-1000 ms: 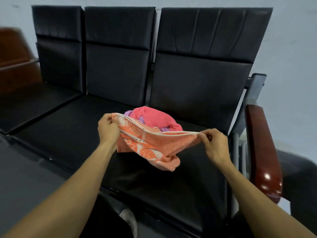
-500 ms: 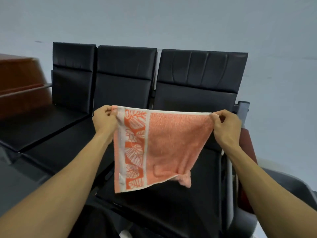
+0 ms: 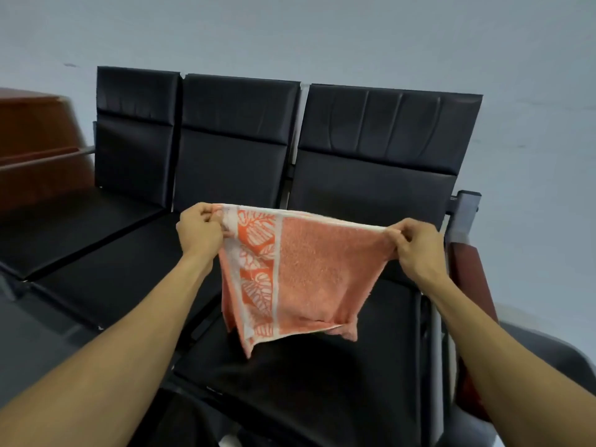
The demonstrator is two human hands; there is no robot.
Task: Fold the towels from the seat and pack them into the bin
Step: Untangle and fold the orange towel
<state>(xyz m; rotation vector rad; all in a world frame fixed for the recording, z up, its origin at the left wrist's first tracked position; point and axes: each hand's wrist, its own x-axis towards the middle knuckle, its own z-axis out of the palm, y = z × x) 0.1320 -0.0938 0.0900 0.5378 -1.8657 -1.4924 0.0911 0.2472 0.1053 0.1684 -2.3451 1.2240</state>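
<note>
An orange towel with a white leaf-patterned band down its left side hangs spread in the air over the rightmost black seat. My left hand pinches its top left corner. My right hand pinches its top right corner. The lower edge dangles loose just above the seat cushion, with the bottom corners curling. The towel hides the pile of other towels behind it. No bin is in view.
A row of three black padded seats stands against a pale wall. A red-brown armrest on a grey metal post sits right of my right hand. A brown wooden piece of furniture stands at far left.
I lifted the towel off the pile and stretched it out flat by its top corners. It now hangs slightly lower and slacker than half a second ago, and the view has tilted up.
</note>
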